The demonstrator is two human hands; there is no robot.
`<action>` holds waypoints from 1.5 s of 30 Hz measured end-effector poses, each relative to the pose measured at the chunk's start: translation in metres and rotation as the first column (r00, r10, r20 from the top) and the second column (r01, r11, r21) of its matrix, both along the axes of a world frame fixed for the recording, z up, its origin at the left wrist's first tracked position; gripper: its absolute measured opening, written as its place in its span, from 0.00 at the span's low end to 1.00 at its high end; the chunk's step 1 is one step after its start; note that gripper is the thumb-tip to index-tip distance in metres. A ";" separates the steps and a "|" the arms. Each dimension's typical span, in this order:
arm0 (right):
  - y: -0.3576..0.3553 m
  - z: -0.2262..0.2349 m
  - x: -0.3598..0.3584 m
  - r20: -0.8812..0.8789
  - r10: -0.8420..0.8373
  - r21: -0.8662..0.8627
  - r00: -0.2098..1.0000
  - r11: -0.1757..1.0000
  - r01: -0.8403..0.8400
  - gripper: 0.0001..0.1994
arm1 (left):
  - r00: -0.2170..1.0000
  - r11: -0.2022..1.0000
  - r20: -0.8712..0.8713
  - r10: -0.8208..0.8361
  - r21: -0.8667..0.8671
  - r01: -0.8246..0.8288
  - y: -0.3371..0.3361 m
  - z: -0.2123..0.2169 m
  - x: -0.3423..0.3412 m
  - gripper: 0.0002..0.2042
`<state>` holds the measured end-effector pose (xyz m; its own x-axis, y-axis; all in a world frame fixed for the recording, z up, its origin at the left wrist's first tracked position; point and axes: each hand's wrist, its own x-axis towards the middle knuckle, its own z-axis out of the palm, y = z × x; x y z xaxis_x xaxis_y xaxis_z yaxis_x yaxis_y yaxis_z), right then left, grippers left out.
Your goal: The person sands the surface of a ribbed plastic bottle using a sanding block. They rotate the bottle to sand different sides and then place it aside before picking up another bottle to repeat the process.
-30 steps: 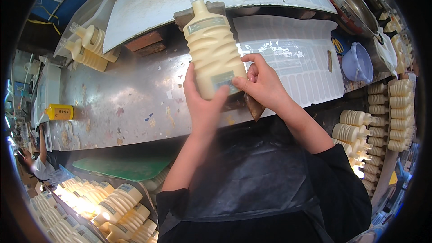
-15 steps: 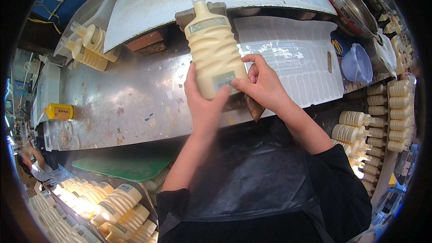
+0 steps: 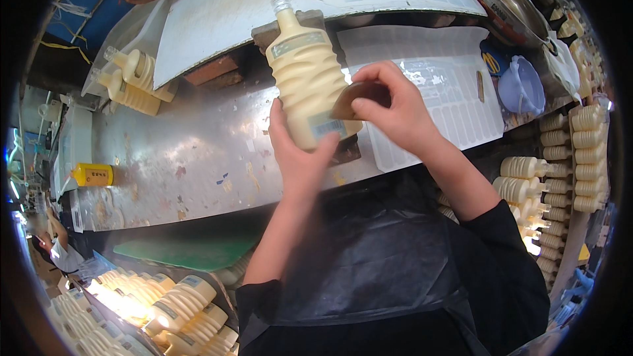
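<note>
A cream-coloured bottle (image 3: 302,69) with wavy ribbed sides and a clear threaded neck lies tilted on the bench, its neck pointing away from me. Its upper end rests by a brownish block (image 3: 264,34). My left hand (image 3: 300,161) grips the base end, thumb on one side and fingers on the other. On the bottle's lower face is a small pale label (image 3: 324,126). A thin, curved brown flat piece (image 3: 344,103), like a scraper, is pinched in my right hand (image 3: 399,109). Its edge meets the bottle beside this label. A dark block (image 3: 348,151) shows under the base.
Label sheets (image 3: 438,109) lie to the right, near a lavender bucket (image 3: 521,89). Two similar bottles (image 3: 132,82) lie at the far left, with a yellow container (image 3: 92,175) nearer. Bottles are stacked at lower left (image 3: 181,303) and right (image 3: 521,188). A white board (image 3: 237,10) runs along the back.
My right hand has lifted off the bottle's edge and turned, bringing the brown piece up from below the hand onto the bottle's lower face. My left hand keeps its hold on the base.
</note>
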<state>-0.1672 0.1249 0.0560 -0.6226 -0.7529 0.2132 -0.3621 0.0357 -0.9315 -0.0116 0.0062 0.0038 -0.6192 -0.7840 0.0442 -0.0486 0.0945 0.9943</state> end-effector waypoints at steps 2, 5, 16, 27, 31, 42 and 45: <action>-0.003 0.023 0.013 -0.312 0.078 0.059 0.947 0.996 -0.063 0.13 | 1.000 1.000 0.011 0.006 -0.011 -0.006 0.000 0.001 0.001 0.50; -0.010 0.019 0.006 -0.513 -0.055 -0.046 0.856 0.998 0.037 0.11 | 0.999 0.999 0.033 -0.006 -0.048 0.008 -0.002 0.001 0.003 0.48; 0.006 0.025 0.032 -0.829 -0.050 -0.171 0.557 0.971 -0.167 0.14 | 0.981 0.964 -0.192 0.022 0.264 0.030 -0.017 -0.005 0.006 0.26; -0.015 0.022 0.063 -0.893 -0.021 -0.128 0.449 0.969 -0.210 0.06 | 0.927 0.871 -0.356 0.118 0.485 0.076 -0.016 -0.002 0.009 0.18; -0.015 0.008 0.072 -0.907 0.100 -0.002 0.409 0.970 -0.243 0.05 | 0.912 0.869 -0.392 0.117 0.485 0.097 -0.015 -0.006 0.008 0.19; -0.023 0.007 0.054 -0.327 -0.080 0.062 0.942 0.992 0.106 0.16 | 0.987 0.966 0.092 0.133 -0.233 -0.109 -0.002 -0.006 -0.008 0.40; -0.014 -0.007 0.041 -0.334 -0.200 0.025 0.921 0.975 0.221 0.17 | 0.984 0.969 0.126 0.125 -0.230 -0.093 -0.003 -0.002 -0.011 0.39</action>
